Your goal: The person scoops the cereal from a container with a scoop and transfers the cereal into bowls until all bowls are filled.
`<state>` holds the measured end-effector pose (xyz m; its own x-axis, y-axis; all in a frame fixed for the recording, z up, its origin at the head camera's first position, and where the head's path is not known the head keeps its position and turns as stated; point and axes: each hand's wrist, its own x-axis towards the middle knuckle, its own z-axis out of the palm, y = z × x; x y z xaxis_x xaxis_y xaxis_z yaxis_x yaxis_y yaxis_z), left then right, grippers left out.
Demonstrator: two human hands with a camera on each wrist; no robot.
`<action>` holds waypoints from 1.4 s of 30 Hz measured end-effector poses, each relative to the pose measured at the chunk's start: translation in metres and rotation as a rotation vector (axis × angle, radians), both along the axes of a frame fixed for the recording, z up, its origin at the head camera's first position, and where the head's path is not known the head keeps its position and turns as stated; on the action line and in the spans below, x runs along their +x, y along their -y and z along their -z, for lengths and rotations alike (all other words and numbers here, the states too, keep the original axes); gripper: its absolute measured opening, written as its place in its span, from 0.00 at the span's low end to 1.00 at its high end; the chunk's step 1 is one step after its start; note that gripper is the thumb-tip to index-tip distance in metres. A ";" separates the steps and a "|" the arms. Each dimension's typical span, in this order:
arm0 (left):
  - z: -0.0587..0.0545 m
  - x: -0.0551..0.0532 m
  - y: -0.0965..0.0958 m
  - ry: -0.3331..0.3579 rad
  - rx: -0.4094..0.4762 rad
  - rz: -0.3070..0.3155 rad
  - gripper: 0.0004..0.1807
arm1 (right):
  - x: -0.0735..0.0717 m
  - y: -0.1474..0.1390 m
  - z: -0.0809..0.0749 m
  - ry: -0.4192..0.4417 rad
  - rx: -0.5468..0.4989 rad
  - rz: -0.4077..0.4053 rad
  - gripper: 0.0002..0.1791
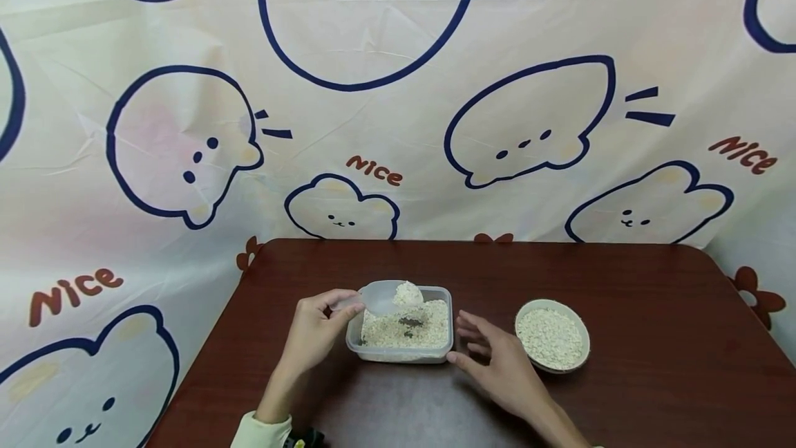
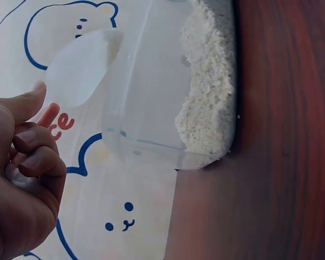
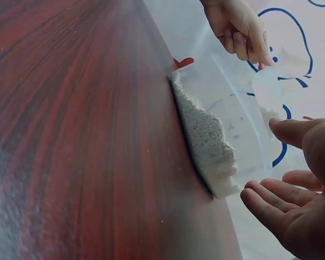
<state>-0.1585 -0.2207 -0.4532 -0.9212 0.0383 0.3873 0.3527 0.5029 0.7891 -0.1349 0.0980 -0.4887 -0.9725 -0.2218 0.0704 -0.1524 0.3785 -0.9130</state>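
Note:
My left hand [image 1: 311, 334] pinches the handle of a translucent plastic scoop [image 1: 378, 297] between thumb and forefinger. A small heap of pale, oat-like flakes [image 1: 408, 294] sits at the scoop's far end, over a clear rectangular plastic container [image 1: 404, 356]. Similar flakes [image 2: 208, 103] fill the lower part of that container, with a dark patch [image 1: 410, 323] near the middle. In the left wrist view, the scoop's blade [image 2: 81, 70] overlaps the container's rim, above the flakes. My right hand [image 1: 497, 365] holds nothing, its fingers loosely spread and fingertips right at the container's right wall.
To the right of my right hand stands a round bowl [image 1: 562, 369] of pale flakes [image 1: 550, 337]. Everything rests on a dark reddish-brown table [image 1: 653, 365]. A cartoon-printed cloth [image 1: 404, 123] hangs behind it. A dark object [image 1: 305, 438] shows near my left sleeve.

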 end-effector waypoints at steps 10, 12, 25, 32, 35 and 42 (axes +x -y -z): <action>-0.010 -0.004 -0.013 0.037 0.030 0.035 0.08 | 0.004 -0.014 -0.005 -0.093 0.013 -0.006 0.37; -0.012 -0.006 -0.018 0.033 0.027 0.044 0.08 | 0.005 -0.018 -0.007 -0.111 0.023 0.004 0.37; -0.020 -0.019 -0.062 0.017 0.032 0.157 0.08 | 0.015 -0.047 -0.018 -0.131 0.048 0.072 0.36; -0.019 -0.023 -0.081 0.043 0.025 0.198 0.08 | 0.021 -0.071 -0.021 -0.176 0.080 0.128 0.35; -0.020 -0.024 -0.091 0.058 0.022 0.226 0.08 | 0.025 -0.082 -0.023 -0.182 0.089 0.162 0.35; -0.024 -0.030 -0.116 0.079 0.033 0.316 0.06 | 0.032 -0.105 -0.024 -0.234 0.140 0.232 0.33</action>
<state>-0.1884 -0.1043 -0.4297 -0.8930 0.3159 0.3205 0.4239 0.3516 0.8346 -0.1029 0.2033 -0.4644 -0.9594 -0.0202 0.2813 -0.2462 0.5462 -0.8006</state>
